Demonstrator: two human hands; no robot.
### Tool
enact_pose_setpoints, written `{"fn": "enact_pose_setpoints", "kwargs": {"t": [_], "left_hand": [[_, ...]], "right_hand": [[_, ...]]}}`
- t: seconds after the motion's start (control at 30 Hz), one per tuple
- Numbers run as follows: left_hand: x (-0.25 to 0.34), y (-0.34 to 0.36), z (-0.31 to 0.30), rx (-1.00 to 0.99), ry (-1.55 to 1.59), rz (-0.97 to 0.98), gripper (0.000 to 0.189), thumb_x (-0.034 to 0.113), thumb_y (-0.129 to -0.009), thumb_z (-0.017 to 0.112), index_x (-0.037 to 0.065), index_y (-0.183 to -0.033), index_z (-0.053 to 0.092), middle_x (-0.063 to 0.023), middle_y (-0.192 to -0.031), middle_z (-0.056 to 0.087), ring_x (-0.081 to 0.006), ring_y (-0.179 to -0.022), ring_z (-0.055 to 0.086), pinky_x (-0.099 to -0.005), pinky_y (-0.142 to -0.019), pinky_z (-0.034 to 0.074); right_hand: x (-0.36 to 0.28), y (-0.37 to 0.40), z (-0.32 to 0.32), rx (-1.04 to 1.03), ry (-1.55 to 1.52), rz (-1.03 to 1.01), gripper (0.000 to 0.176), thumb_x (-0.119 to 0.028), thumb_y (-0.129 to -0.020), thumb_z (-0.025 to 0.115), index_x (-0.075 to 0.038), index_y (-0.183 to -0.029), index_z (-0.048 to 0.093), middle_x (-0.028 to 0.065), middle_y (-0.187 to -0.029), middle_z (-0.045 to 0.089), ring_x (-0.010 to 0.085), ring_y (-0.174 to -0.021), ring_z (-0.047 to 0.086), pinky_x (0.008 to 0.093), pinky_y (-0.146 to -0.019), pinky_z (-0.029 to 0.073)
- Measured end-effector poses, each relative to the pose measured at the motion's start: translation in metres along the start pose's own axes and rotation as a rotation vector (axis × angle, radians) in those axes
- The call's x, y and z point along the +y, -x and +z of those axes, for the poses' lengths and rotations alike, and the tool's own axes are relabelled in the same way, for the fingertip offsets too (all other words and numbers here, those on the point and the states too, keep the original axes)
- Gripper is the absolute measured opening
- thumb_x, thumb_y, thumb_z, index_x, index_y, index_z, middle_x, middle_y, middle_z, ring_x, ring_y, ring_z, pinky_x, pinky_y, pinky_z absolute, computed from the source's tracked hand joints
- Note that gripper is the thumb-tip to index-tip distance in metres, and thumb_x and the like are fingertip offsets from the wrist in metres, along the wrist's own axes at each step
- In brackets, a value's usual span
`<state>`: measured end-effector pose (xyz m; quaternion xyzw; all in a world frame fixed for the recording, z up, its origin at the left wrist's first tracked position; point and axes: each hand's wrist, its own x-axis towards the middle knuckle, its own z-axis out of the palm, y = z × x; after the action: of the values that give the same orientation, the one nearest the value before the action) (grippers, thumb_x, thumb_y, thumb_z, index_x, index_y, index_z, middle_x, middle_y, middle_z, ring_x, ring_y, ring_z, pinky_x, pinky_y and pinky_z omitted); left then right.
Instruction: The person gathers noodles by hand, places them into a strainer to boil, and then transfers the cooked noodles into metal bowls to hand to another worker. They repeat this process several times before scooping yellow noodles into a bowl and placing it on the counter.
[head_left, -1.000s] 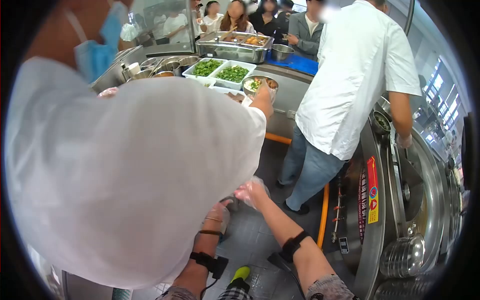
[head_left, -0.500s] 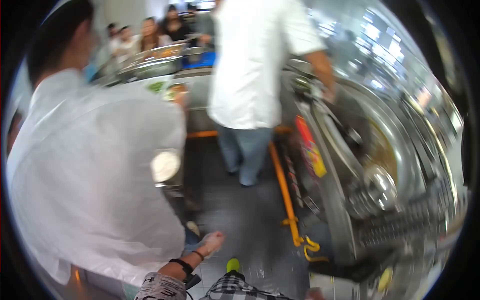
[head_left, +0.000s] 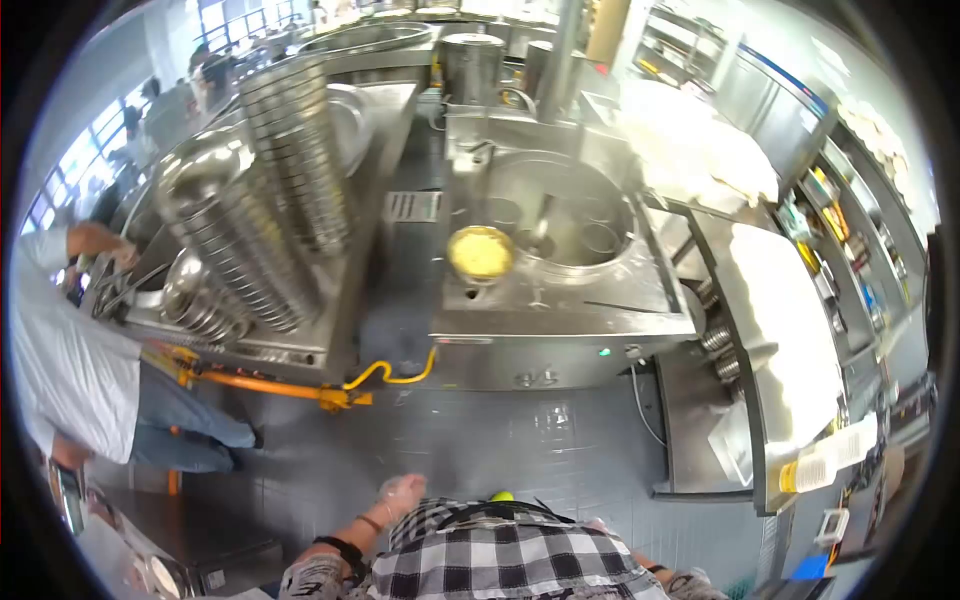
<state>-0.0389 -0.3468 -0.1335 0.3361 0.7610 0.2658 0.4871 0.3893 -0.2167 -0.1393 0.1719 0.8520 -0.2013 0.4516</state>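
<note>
I see left hand (head_left: 402,494) half-curled by checked garment (head_left: 510,560), can't tell its hold; right hand's grip hidden. Far: steel cooker (head_left: 570,320), yellow-filled bowl (head_left: 478,279) on its left.

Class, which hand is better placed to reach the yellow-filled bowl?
Probably the left hand: clearly visible, seemingly empty, apparently nearer the bowl; the right hand is mostly hidden behind the checked garment.
</note>
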Motion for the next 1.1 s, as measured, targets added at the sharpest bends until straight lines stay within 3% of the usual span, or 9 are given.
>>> {"fn": "enact_pose_setpoints", "kwargs": {"t": [0.13, 0.17, 0.4, 0.57, 0.67, 0.83, 0.9, 0.97, 1.1], "left_hand": [[0.117, -0.07, -0.003, 0.062, -0.356, 0.375, 0.027, 0.029, -0.078, 0.049, 0.013, -0.099, 0.058, -0.013, -0.092, 0.06, -0.0257, -0.084, 0.058, -0.033, -0.073, 0.046], [0.156, -0.085, -0.007, 0.05, -0.304, 0.324, 0.027, 0.023, -0.077, 0.054, 0.009, -0.1, 0.058, -0.01, -0.088, 0.062, -0.016, -0.076, 0.059, -0.0282, -0.069, 0.046], [0.361, -0.19, -0.02, 0.252, 0.211, 0.77, 0.022, 0.009, -0.081, 0.054, 0.004, -0.102, 0.053, 0.0, -0.085, 0.054, -0.0064, -0.075, 0.048, -0.0205, -0.068, 0.041], [0.452, -0.268, -0.038, 0.656, -0.052, 1.07, 0.035, 0.014, -0.074, 0.059, 0.006, -0.107, 0.05, -0.0088, -0.093, 0.054, -0.0191, -0.077, 0.053, -0.0303, -0.07, 0.043], [0.486, -0.295, -0.048, 0.764, -0.385, 1.093, 0.045, 0.019, -0.07, 0.061, 0.007, -0.111, 0.046, -0.0151, -0.1, 0.051, -0.028, -0.081, 0.054, -0.037, -0.072, 0.043], [0.5, -0.322, -0.044, 0.425, -0.495, 0.771, 0.017, 0.013, -0.068, 0.058, 0.011, -0.084, 0.055, -0.011, -0.083, 0.056, -0.0304, -0.075, 0.055, -0.0382, -0.066, 0.044], [0.494, -0.312, -0.034, 0.396, -0.303, 1.105, 0.012, 0.002, -0.064, 0.055, 0.011, -0.072, 0.052, -0.0073, -0.075, 0.056, -0.0283, -0.069, 0.056, -0.0362, -0.059, 0.045], [0.495, -0.292, -0.034, 0.354, -0.317, 1.026, 0.016, -0.001, -0.062, 0.055, 0.011, -0.072, 0.052, -0.0071, -0.076, 0.056, -0.0274, -0.067, 0.056, -0.0354, -0.056, 0.045], [0.497, -0.28, -0.029, 0.469, -0.332, 0.903, 0.02, -0.003, -0.059, 0.054, 0.012, -0.072, 0.051, -0.0071, -0.076, 0.056, -0.0264, -0.063, 0.056, -0.0334, -0.051, 0.044]], "right_hand": [[0.046, 0.032, 0.029, -0.031, -0.218, 0.222, 0.034, -0.029, -0.076, 0.05, -0.008, -0.101, 0.057, 0.0127, -0.107, 0.054, 0.0285, -0.098, 0.052, 0.0377, -0.081, 0.042], [0.056, 0.037, 0.028, -0.01, -0.257, 0.281, 0.034, -0.027, -0.076, 0.049, -0.007, -0.102, 0.057, 0.0137, -0.11, 0.053, 0.0293, -0.1, 0.052, 0.038, -0.083, 0.041], [0.182, 0.002, -0.053, 0.827, -0.478, 0.187, 0.027, -0.023, -0.067, 0.055, -0.004, -0.086, 0.059, 0.0138, -0.101, 0.056, 0.0304, -0.093, 0.053, 0.04, -0.077, 0.043], [0.237, 0.044, -0.22, 0.931, -1.531, 0.251, 0.025, -0.012, -0.076, 0.056, -0.004, -0.1, 0.056, 0.0088, -0.084, 0.059, 0.0169, -0.075, 0.057, 0.0274, -0.067, 0.046], [0.274, 0.072, -0.301, 1.005, -1.769, -0.004, 0.031, -0.004, -0.08, 0.052, -0.001, -0.111, 0.048, 0.0041, -0.081, 0.057, 0.0107, -0.068, 0.053, 0.0223, -0.062, 0.044], [0.347, 0.108, -0.424, 1.182, -1.524, -0.348, 0.034, -0.007, -0.08, 0.053, -0.001, -0.113, 0.046, 0.0068, -0.088, 0.057, 0.0126, -0.072, 0.055, 0.0218, -0.062, 0.044], [0.378, 0.115, -0.476, 1.126, -1.503, -0.336, 0.035, -0.009, -0.079, 0.054, 0.001, -0.112, 0.046, 0.0086, -0.091, 0.056, 0.0133, -0.074, 0.055, 0.0225, -0.063, 0.044], [0.42, 0.104, -0.525, 1.017, -1.547, -0.694, 0.036, -0.01, -0.078, 0.055, 0.003, -0.11, 0.047, 0.0098, -0.092, 0.056, 0.0135, -0.074, 0.055, 0.0222, -0.063, 0.044], [0.478, 0.07, -0.634, 1.068, -1.111, -0.465, 0.045, -0.015, -0.076, 0.054, 0.001, -0.116, 0.041, 0.0114, -0.089, 0.057, 0.016, -0.074, 0.054, 0.0268, -0.067, 0.045]]}}
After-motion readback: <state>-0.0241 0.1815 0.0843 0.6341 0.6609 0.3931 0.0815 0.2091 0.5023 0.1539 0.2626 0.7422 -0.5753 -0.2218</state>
